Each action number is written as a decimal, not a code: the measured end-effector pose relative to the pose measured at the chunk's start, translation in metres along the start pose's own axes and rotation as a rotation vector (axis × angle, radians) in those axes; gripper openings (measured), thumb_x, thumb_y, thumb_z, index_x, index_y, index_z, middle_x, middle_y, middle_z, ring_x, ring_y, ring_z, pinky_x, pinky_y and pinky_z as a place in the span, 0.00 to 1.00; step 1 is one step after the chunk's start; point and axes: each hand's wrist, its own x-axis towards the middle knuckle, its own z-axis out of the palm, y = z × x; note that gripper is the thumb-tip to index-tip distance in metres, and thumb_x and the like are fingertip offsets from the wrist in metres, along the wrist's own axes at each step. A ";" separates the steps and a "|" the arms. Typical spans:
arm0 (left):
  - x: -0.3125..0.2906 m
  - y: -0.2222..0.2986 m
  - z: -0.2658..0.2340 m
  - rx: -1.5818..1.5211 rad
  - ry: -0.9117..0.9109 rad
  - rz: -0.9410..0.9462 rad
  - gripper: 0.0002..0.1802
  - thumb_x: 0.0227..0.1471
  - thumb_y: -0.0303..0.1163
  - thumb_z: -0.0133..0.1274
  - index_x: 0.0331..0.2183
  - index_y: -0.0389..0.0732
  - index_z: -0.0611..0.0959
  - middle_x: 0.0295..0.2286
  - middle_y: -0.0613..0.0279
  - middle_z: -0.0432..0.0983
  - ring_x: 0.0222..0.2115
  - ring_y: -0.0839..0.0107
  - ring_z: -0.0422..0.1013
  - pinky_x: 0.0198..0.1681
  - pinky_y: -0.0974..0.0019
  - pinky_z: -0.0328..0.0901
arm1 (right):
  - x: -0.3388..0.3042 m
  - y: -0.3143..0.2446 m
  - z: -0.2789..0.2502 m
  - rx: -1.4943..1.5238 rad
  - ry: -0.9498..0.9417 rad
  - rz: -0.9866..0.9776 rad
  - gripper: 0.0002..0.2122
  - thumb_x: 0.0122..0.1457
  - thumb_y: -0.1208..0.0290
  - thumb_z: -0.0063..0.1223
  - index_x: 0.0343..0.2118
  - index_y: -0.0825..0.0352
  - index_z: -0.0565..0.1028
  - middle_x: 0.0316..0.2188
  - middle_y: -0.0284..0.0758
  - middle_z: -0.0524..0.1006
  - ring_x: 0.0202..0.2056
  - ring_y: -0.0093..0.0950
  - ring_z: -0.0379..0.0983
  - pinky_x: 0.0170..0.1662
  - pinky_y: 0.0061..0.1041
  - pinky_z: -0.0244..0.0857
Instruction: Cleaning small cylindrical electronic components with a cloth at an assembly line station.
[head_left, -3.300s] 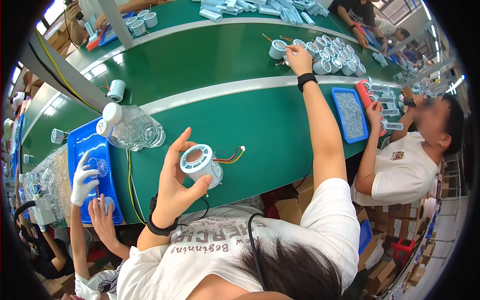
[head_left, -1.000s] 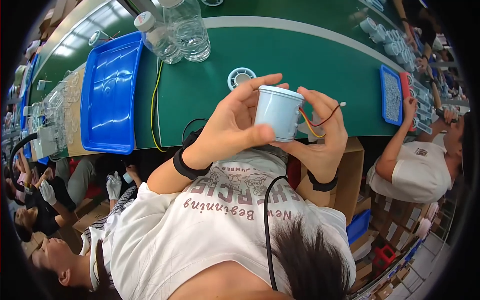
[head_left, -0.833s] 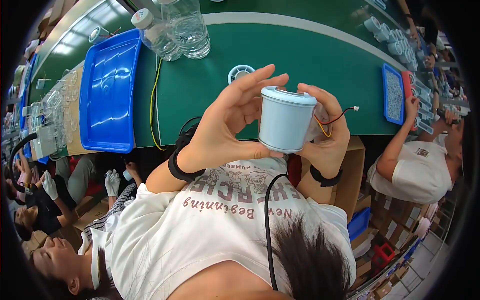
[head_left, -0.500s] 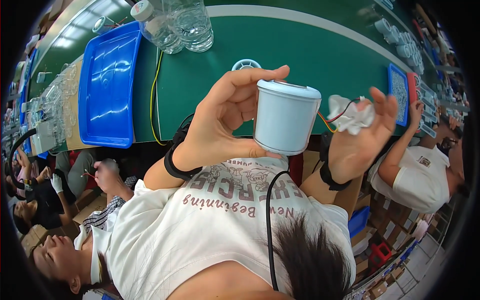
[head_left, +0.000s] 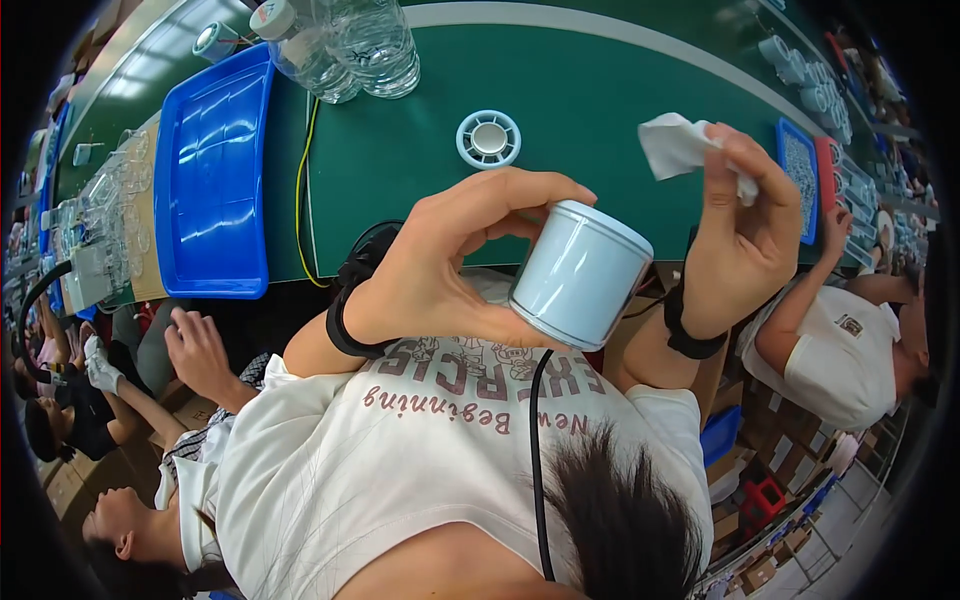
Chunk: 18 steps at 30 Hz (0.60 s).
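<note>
A glossy pale blue cylindrical housing is gripped in my left hand, fingers over its top and thumb beneath. It tilts to the right, above the table's near edge. Up and to the right of it, my right hand pinches a crumpled white tissue between thumb and fingers, apart from the housing. On the green table beyond my left hand lies a round pale blue spoked part with a light centre disc. The housing's right-hand end is turned mostly out of sight.
A blue tray stands left on the green table, beside a yellow cable and clear plastic bottles. At right are a small blue tray, pale blue parts and a co-worker. Another person sits at left.
The housing has tipped rightward and come slightly nearer. My right hand has moved up and away with the tissue; the wires beside the housing are largely hidden now. The spoked part is fully uncovered.
</note>
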 end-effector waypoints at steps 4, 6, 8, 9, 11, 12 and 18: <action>0.007 0.000 0.005 0.112 0.183 0.070 0.42 0.32 0.26 0.72 0.53 0.37 0.74 0.48 0.54 0.70 0.45 0.69 0.69 0.46 0.65 0.70 | -0.006 0.002 -0.020 0.203 0.002 0.253 0.13 0.61 0.68 0.55 0.43 0.72 0.74 0.37 0.39 0.76 0.37 0.25 0.70 0.42 0.23 0.65; 0.006 -0.003 0.001 0.232 0.217 0.113 0.44 0.32 0.25 0.72 0.54 0.38 0.73 0.49 0.53 0.69 0.44 0.68 0.69 0.45 0.65 0.70 | -0.012 -0.005 -0.026 0.280 -0.076 0.280 0.17 0.63 0.62 0.53 0.46 0.73 0.73 0.39 0.39 0.76 0.37 0.24 0.70 0.41 0.22 0.64; 0.007 -0.010 -0.003 0.459 0.259 0.203 0.49 0.30 0.23 0.71 0.58 0.40 0.69 0.52 0.51 0.68 0.44 0.67 0.68 0.44 0.65 0.70 | -0.014 -0.018 -0.024 0.272 -0.353 0.580 0.29 0.64 0.46 0.45 0.49 0.73 0.73 0.40 0.37 0.75 0.37 0.20 0.70 0.41 0.17 0.62; 0.008 -0.012 -0.006 0.461 0.260 0.200 0.49 0.30 0.23 0.71 0.58 0.40 0.69 0.52 0.51 0.68 0.44 0.67 0.68 0.44 0.65 0.70 | -0.018 -0.016 -0.020 0.276 -0.355 0.582 0.29 0.64 0.46 0.45 0.49 0.73 0.73 0.40 0.37 0.75 0.37 0.20 0.70 0.41 0.17 0.62; 0.009 -0.017 -0.014 0.497 0.130 0.320 0.57 0.33 0.22 0.72 0.62 0.40 0.58 0.58 0.44 0.57 0.50 0.63 0.67 0.50 0.62 0.66 | -0.028 -0.009 -0.010 0.524 -0.511 0.675 0.39 0.59 0.36 0.42 0.54 0.74 0.69 0.43 0.39 0.74 0.42 0.22 0.70 0.44 0.19 0.62; 0.010 -0.018 -0.016 0.506 0.058 0.384 0.60 0.34 0.21 0.72 0.64 0.39 0.53 0.61 0.41 0.51 0.53 0.60 0.66 0.53 0.61 0.65 | -0.028 -0.011 -0.006 0.520 -0.506 0.678 0.39 0.59 0.36 0.42 0.54 0.74 0.69 0.43 0.39 0.74 0.42 0.22 0.70 0.44 0.19 0.62; 0.020 -0.016 0.002 0.451 0.105 0.518 0.64 0.36 0.19 0.69 0.66 0.42 0.45 0.60 0.38 0.52 0.50 0.57 0.69 0.51 0.59 0.67 | -0.031 -0.005 0.005 0.789 -0.519 0.827 0.43 0.53 0.34 0.51 0.56 0.74 0.64 0.46 0.41 0.74 0.48 0.27 0.71 0.51 0.25 0.64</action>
